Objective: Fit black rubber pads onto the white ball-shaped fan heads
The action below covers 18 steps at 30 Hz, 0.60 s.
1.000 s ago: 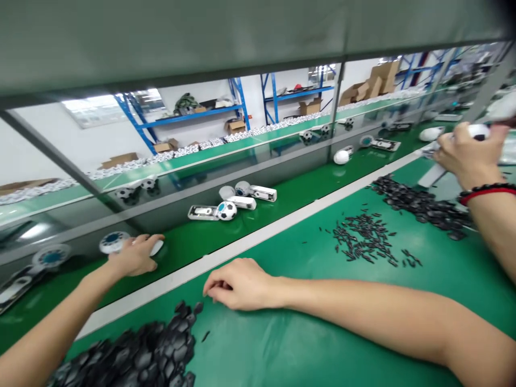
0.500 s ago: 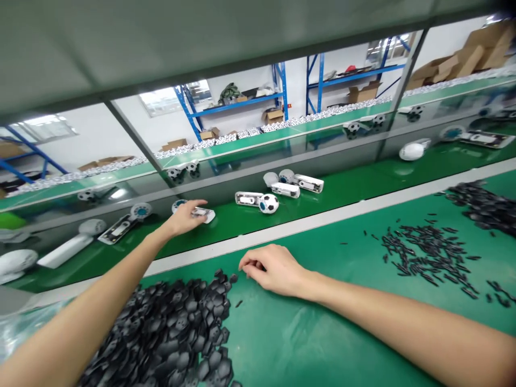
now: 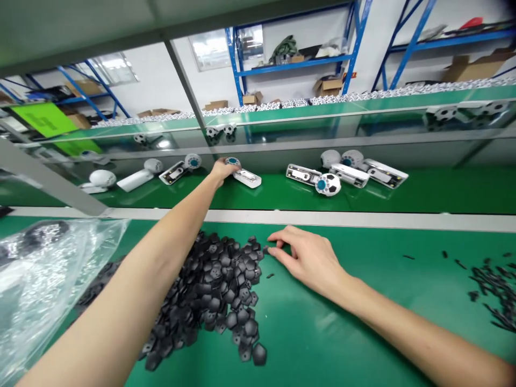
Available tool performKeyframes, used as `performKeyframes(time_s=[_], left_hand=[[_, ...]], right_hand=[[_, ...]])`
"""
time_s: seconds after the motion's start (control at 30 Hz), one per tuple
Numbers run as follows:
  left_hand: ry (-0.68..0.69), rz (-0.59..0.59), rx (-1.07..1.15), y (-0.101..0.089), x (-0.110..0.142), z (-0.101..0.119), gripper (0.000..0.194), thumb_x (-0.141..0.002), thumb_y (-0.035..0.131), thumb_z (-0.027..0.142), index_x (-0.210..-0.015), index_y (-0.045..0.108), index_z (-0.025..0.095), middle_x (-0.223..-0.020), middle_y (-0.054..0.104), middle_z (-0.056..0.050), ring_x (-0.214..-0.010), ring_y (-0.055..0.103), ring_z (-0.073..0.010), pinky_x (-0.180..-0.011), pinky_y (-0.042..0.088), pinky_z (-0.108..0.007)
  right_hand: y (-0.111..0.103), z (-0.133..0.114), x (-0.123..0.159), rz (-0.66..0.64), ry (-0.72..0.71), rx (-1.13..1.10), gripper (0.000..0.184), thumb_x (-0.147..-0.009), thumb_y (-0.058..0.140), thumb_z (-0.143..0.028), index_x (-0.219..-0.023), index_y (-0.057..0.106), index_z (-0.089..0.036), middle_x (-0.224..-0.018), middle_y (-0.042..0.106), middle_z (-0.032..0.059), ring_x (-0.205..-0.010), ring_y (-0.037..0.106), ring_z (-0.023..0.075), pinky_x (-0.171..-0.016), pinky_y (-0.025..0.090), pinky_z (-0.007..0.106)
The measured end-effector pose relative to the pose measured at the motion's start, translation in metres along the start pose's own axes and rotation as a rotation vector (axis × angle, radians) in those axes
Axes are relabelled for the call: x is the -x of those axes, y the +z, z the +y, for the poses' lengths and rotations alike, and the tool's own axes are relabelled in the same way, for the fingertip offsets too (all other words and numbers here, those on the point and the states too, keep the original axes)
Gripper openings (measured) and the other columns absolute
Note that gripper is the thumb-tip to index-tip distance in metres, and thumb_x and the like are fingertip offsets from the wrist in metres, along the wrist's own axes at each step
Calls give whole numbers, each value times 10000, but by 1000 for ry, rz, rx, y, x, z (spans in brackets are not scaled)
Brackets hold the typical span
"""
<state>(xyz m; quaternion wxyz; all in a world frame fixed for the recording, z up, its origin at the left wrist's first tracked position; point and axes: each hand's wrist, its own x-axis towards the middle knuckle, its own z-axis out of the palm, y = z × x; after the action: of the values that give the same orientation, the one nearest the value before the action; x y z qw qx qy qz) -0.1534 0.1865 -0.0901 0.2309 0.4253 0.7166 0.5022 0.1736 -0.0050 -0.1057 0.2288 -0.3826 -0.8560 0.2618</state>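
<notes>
My left hand (image 3: 221, 171) reaches across to the green conveyor, its fingers closed at the ball end of a white soccer-ball device (image 3: 247, 178). The device's long body points right and its blue-centred ball head shows beyond my fingers. My right hand (image 3: 308, 253) hovers low over the bench, thumb and forefinger apart. Their tips are beside a small black pentagon piece (image 3: 265, 250) at the edge of a heap of black pentagon pieces (image 3: 217, 279); whether they touch it I cannot tell. One thin black part (image 3: 270, 276) lies just below.
More soccer-ball devices (image 3: 328, 184) lie along the conveyor (image 3: 443, 191), left and right of my left hand. A clear plastic bag (image 3: 60, 279) rests at left by a metal post (image 3: 52, 177). Thin black parts (image 3: 497, 290) are scattered at right. A pale rail (image 3: 363, 217) separates bench and conveyor.
My view has turned left. My left hand has shifted from the device's body to its ball end. The right hand's curled fingers have parted, their tips now by the pentagon heap.
</notes>
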Motion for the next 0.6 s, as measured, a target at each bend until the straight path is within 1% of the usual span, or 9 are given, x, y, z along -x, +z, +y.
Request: performKeyframes(time_s=[0.1, 0.17, 0.27, 0.4, 0.43, 0.5, 0.57, 0.6], left_hand=[[-26, -13, 12, -2, 4, 0, 364, -1030, 709, 363, -1317, 654, 146, -1294, 676, -118, -1107, 699, -251, -942, 632, -450], [-29, -11, 25, -5, 12, 4, 354, -1028, 714, 350, -1309, 656, 143, -1282, 678, -116, -1097, 702, -248, -932, 636, -441], [-9, -15, 53, -8, 31, 16, 338, -1023, 722, 318, -1304, 655, 142, -1255, 685, -108, -1058, 710, -233, -896, 647, -416], [57, -72, 87, -8, 61, 41, 286, -986, 761, 237, -1236, 673, 131, -1163, 708, -84, -962, 719, -200, -821, 653, -362], [81, -81, 89, -7, 69, 47, 303, -944, 800, 208, -1209, 677, 127, -1125, 715, -75, -936, 717, -195, -804, 647, -349], [146, -74, 93, -6, 85, 60, 425, -810, 895, 160, -1173, 678, 129, -1066, 726, -59, -912, 709, -197, -788, 626, -323], [227, -42, 100, -6, 101, 71, 548, -688, 942, 155, -1163, 668, 144, -1044, 732, -51, -918, 700, -209, -779, 598, -300], [274, -25, 105, -6, 110, 77, 580, -661, 944, 176, -1166, 661, 155, -1048, 732, -49, -924, 695, -213, -773, 585, -291]], right_hand=[[4, -2, 2, -13, -71, 106, 228, -1036, 748, -276, -1263, 744, -294, -1115, 744, -14, -847, 720, 187, -640, 409, 289], [5, -5, 2, -30, -126, 182, 227, -1049, 726, -250, -1274, 740, -277, -1152, 734, 15, -912, 728, 220, -631, 421, 301], [4, -10, 3, -69, -211, 285, 179, -1048, 685, -149, -1186, 770, -224, -1161, 740, 61, -947, 722, 261, -627, 441, 324], [5, -18, 3, -95, -260, 349, 279, -972, 616, 36, -1107, 777, -147, -1133, 753, 119, -981, 716, 292, -688, 489, 344], [5, -19, 2, -91, -256, 349, 293, -963, 592, 56, -1097, 772, -132, -1124, 753, 132, -979, 717, 294, -701, 496, 347], [6, -18, 1, -66, -232, 333, 285, -976, 555, 55, -1078, 760, -116, -1100, 747, 148, -957, 722, 292, -707, 504, 348], [7, -14, -1, -28, -200, 290, 232, -1019, 559, -5, -1089, 745, -125, -1095, 740, 139, -933, 727, 281, -701, 509, 344], [7, -11, -2, -9, -186, 257, 196, -1043, 572, -51, -1097, 738, -140, -1096, 740, 122, -920, 730, 269, -699, 513, 338]])
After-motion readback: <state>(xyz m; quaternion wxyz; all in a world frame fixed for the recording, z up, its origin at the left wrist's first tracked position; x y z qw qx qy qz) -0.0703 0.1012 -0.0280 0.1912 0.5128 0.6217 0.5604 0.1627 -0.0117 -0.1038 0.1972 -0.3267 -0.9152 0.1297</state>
